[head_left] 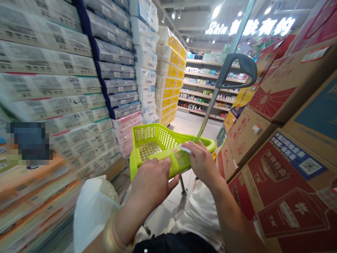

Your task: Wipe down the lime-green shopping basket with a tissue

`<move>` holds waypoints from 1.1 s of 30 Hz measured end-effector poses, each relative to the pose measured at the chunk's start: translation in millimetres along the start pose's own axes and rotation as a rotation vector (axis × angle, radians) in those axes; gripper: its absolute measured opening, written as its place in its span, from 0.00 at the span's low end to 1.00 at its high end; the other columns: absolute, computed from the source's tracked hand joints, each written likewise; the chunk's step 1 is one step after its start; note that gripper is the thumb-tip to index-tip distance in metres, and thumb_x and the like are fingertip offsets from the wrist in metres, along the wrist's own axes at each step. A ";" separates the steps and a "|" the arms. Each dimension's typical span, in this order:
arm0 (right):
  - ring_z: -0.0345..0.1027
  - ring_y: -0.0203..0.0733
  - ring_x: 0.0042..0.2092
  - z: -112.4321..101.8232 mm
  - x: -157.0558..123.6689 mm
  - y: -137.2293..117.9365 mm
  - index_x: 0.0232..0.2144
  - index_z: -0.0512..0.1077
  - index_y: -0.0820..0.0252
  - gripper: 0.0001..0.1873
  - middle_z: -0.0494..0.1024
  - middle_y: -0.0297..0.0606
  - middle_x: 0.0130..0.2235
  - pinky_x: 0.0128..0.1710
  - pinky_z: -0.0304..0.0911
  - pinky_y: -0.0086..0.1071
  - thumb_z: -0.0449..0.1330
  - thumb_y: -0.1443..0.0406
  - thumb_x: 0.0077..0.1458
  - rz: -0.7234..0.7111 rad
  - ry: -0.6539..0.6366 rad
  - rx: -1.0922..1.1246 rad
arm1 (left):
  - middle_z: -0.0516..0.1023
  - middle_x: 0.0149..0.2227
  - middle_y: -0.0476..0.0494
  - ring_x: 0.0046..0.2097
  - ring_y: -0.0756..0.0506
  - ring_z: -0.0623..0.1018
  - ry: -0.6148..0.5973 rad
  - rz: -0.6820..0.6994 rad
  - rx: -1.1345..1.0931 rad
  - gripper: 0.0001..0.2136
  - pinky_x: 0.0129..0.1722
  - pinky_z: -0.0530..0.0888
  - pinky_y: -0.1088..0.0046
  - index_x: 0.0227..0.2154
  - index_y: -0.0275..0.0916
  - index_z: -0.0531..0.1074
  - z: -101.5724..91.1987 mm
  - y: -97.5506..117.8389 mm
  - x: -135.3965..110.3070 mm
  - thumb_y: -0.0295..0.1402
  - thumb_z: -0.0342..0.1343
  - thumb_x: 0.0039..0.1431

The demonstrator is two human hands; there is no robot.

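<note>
A lime-green plastic shopping basket (134,160) with perforated walls sits on a metal-legged trolley in front of me, and nothing shows inside it. My left hand (154,177) is wrapped over its near rim, with the thumb below the edge. On the right part of the same rim, my right hand (202,161) presses a small white wipe (185,149) against the green plastic. The wipe is mostly covered by my fingers, so its full shape is hidden. From the basket's right end a metal pole (207,117) rises to a grey loop handle (223,72).
Tall stacks of wrapped packs (118,70) line the left side, with yellow-and-white packs (170,82) farther along. Printed cartons (279,175) crowd the right. A white bag (92,207) hangs beside my left forearm. Ahead, a tiled aisle leads to stocked shelves (202,75).
</note>
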State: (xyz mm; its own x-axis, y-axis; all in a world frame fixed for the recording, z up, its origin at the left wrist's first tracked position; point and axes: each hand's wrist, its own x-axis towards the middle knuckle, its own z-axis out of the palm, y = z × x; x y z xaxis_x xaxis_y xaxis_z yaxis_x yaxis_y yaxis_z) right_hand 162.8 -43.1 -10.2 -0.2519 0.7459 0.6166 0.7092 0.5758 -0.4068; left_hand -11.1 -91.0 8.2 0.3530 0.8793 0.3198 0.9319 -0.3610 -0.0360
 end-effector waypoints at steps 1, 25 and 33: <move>0.69 0.46 0.57 0.7 1.5 -3.2 0.46 0.76 0.52 0.21 0.80 0.37 0.49 0.65 0.48 0.54 0.51 0.75 0.58 -0.041 -0.052 0.031 | 0.78 0.30 0.38 0.36 0.36 0.78 0.009 0.004 0.001 0.16 0.37 0.73 0.61 0.35 0.38 0.71 -0.1 0.2 -0.7 0.46 0.47 0.62; 0.66 0.47 0.59 2.4 -38.4 -7.7 0.48 0.74 0.53 0.20 0.79 0.39 0.51 0.65 0.45 0.55 0.50 0.73 0.60 0.001 0.188 -0.017 | 0.78 0.29 0.40 0.36 0.38 0.77 0.020 0.016 -0.012 0.13 0.38 0.72 0.62 0.32 0.40 0.70 -3.6 -14.5 -10.0 0.45 0.50 0.59; 0.65 0.47 0.60 2.9 -53.9 -1.7 0.50 0.73 0.51 0.21 0.78 0.38 0.52 0.66 0.44 0.54 0.50 0.73 0.60 -0.028 0.211 -0.031 | 0.78 0.29 0.40 0.36 0.37 0.77 0.018 0.017 -0.020 0.12 0.38 0.72 0.61 0.32 0.40 0.70 -4.9 -14.8 -11.2 0.44 0.51 0.59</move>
State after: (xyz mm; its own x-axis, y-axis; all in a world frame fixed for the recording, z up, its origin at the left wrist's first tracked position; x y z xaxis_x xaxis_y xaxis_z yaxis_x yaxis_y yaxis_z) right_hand 173.3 -83.3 -44.7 -0.1305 0.6410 0.7564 0.7248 0.5822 -0.3684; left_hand -29.3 -97.1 9.7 0.3668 0.8672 0.3367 0.9239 -0.3820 -0.0226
